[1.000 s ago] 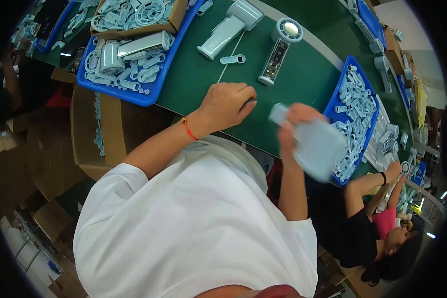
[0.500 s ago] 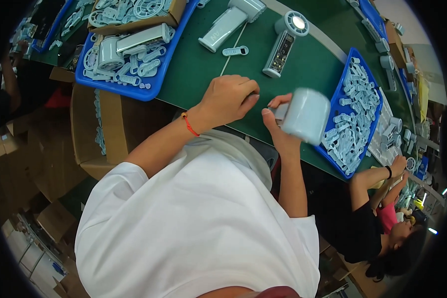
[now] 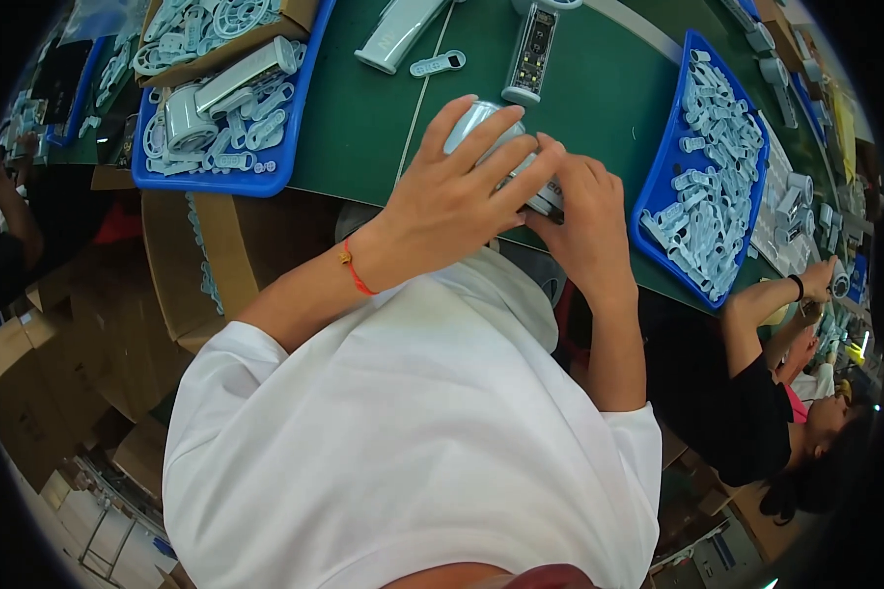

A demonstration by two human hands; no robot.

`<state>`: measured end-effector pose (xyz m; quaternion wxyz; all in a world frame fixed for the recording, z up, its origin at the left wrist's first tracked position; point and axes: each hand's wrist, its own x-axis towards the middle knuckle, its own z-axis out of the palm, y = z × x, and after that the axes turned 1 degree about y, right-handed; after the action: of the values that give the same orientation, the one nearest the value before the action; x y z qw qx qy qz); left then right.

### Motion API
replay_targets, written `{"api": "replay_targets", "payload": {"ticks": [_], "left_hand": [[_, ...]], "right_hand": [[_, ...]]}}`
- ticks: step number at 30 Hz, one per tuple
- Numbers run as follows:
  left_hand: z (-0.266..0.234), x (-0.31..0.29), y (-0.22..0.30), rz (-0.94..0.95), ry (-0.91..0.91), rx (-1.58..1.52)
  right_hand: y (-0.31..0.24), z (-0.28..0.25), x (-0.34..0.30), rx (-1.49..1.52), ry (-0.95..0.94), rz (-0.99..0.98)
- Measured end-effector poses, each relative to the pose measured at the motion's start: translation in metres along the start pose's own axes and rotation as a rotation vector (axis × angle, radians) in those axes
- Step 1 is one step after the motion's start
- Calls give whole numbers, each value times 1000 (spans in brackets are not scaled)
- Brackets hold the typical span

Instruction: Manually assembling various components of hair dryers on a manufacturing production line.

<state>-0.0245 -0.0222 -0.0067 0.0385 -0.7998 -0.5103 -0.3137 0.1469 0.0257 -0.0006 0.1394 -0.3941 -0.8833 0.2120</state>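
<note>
Both my hands meet over a pale grey-blue handheld fan (image 3: 473, 122) at the table's near edge. My left hand (image 3: 452, 201) lies across it with fingers curled over its top, covering much of it. From the other side, my right hand (image 3: 591, 221) grips its lower end between thumb and fingers. Beyond them on the green table lies another fan part (image 3: 532, 54), its handle showing an exposed circuit board. Left of that are a small pale button strip (image 3: 438, 64) and a closed fan handle (image 3: 395, 37), partly cut off by the view's edge.
A blue tray (image 3: 283, 179) at left holds fan housings and small plastic parts, with a cardboard box (image 3: 295, 12) above it. Another blue tray (image 3: 642, 228) at right is full of small pale strips. A co-worker in black (image 3: 732, 393) sits at right; an open carton (image 3: 172, 255) stands lower left.
My right hand has brought the fan inward and turned it, so its round head no longer faces up at right. My left hand has opened from a loose curl and come onto the fan.
</note>
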Motion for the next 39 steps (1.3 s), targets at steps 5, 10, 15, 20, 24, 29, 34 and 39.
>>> {"api": "replay_targets", "payload": {"ticks": [5,10,15,20,24,29,34,39], "left_hand": [[11,3,-2,28,-69,90],[24,8,-9,84,-86,141],[32,13,-15,154,24,149],[28,9,-13,129,-27,184],[20,20,-12,199,-186,248],[28,18,-17,337,-146,204],[32,18,-18,352,-96,255],[23,26,-15,333,-124,250]], "right_hand": [[10,19,-23,42,248,31],[11,27,-22,87,309,17],[13,34,-22,133,398,13],[9,31,-22,95,354,44],[6,18,-21,-150,288,-59],[11,31,-26,-144,322,-113],[9,43,-24,-244,382,-100],[10,46,-21,-203,467,-86]]}}
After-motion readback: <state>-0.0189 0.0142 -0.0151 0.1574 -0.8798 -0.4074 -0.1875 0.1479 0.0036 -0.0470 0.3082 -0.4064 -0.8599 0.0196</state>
